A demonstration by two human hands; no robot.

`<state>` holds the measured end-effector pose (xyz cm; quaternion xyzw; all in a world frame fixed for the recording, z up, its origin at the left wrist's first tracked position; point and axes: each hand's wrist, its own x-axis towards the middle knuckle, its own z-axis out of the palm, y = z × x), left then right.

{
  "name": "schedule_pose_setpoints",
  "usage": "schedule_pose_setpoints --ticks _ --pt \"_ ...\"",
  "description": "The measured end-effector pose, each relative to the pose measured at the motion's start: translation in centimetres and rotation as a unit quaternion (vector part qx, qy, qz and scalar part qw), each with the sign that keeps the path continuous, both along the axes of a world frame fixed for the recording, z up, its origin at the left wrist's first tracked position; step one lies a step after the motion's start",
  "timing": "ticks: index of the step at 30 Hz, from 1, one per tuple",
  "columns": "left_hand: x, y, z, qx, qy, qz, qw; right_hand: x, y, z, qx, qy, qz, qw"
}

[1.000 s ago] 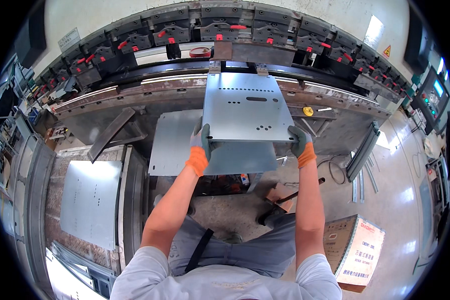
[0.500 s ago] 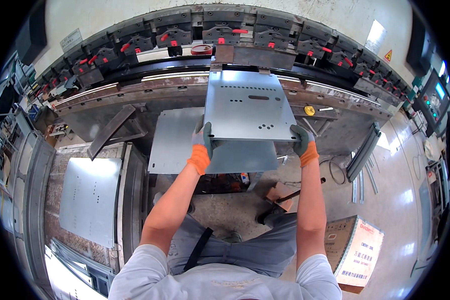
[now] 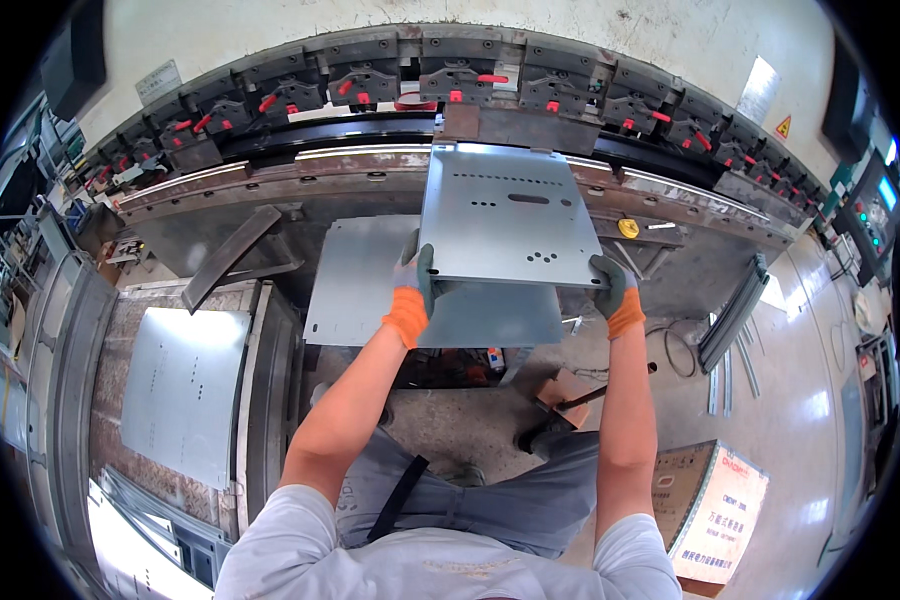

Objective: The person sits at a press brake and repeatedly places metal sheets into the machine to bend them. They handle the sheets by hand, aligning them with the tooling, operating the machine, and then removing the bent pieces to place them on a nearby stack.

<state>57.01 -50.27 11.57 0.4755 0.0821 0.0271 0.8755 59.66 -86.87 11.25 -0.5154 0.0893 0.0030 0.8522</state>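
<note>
Factory floor of pale, worn concrete (image 3: pixel 470 430) lies under a person standing at a long grey steel press brake (image 3: pixel 370 180) that spans the view from left to right. Nearest the camera are the person's light shirt and grey trousers, with both bare forearms reaching forward from the lower edge. A brown cardboard box with a white printed label (image 3: pixel 715 510) sits on the floor at the person's right, and a flat grey metal sheet (image 3: pixel 185 390) rests on a low stand at the left.

Further out, the left hand (image 3: pixel 413 285), in a grey glove with an orange cuff, has its fingers wrapped around the near left corner of a rectangular grey sheet-metal panel (image 3: pixel 510 215). The right hand (image 3: pixel 615 290), gloved the same way, grips the near right corner, fingers closed over the edge. The panel is smooth and dull silver, pierced with a row of small holes, one oblong slot and a few clustered round holes. It is held roughly level above a second, larger grey plate (image 3: pixel 370 280) on the machine's front support.

Beyond the hands, the panel's far edge reaches the tooling line, beneath a row of dark clamps with red levers (image 3: pixel 450 85). A small yellow round object (image 3: pixel 627 228) lies on the machine bed, just right of the panel.
</note>
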Motion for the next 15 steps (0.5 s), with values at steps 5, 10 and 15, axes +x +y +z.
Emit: schedule_pose_setpoints --ticks 5,10,15 --pt "-0.2 0.0 0.9 -0.007 0.007 -0.001 1.000 0.5 0.0 0.0 0.011 -0.012 0.006 1.000" --pt "0.4 -0.2 1.5 -0.012 -0.025 -0.007 1.000 1.4 -1.3 0.0 0.067 -0.096 -0.008 0.993" --pt "-0.1 0.8 4.4 -0.049 -0.065 -0.075 0.994 -1.8 -0.5 3.6 0.055 -0.077 0.001 0.995"
